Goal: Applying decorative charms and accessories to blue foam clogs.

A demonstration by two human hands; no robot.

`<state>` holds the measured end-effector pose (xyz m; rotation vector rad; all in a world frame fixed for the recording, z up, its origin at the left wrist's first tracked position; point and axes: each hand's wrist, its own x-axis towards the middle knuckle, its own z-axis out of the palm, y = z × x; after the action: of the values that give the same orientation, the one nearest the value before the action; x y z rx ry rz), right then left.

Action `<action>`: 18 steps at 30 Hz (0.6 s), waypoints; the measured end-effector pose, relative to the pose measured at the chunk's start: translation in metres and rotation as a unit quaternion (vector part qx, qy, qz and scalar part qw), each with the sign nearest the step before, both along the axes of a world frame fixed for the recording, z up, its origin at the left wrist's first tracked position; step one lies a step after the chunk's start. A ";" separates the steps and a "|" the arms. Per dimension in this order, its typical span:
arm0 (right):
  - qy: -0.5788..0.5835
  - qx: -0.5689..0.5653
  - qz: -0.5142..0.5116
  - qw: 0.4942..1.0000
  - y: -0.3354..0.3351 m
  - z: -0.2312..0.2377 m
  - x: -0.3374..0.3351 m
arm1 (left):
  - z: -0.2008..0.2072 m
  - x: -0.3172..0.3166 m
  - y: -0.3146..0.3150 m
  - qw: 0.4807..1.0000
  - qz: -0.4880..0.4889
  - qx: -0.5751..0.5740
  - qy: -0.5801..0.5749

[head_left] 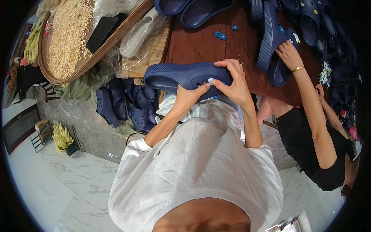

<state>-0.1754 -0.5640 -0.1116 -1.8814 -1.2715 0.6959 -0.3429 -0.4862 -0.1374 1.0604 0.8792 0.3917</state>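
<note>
A navy foam clog (177, 71) is held on its side between my two hands, its ridged sole turned away from me. My left hand (188, 96) grips it by the opening, the fingers hidden, the thumb by the holes in the upper. At the toe end, my right hand (236, 83) is wrapped round the clog, its thumb pressed close to a small white charm (210, 80). Just below that thumb shows a bit of blue charm (216, 97), partly hidden. Beyond the clog, blue flower charms (220, 35) lie on the brown cloth (197, 48).
More navy clogs (206, 11) lie along the far edge, and several (141, 104) are bunched at left. A woven tray of pale kernels (69, 34) stands far left. At right, a co-worker's hand (290, 56) touches another clog (279, 71), near a pile of charms (325, 73).
</note>
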 end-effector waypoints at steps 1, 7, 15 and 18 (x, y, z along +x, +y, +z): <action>0.010 -0.002 -0.004 1.000 0.000 -0.001 0.000 | -0.002 -0.001 0.000 1.000 0.000 0.000 0.000; -0.016 0.036 0.009 0.999 -0.001 -0.011 -0.004 | 0.006 -0.004 0.008 0.990 0.032 -0.135 -0.041; -0.063 0.061 -0.019 0.996 0.003 -0.017 -0.016 | 0.002 -0.003 0.011 0.974 0.081 -0.207 -0.047; -0.063 0.069 -0.041 0.995 0.005 -0.018 -0.018 | 0.006 -0.001 0.010 0.975 0.084 -0.199 -0.050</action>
<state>-0.1930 -0.5595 -0.1295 -1.8753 -1.2787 0.4403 -0.3440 -0.4763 -0.1317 0.5952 0.9126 0.3860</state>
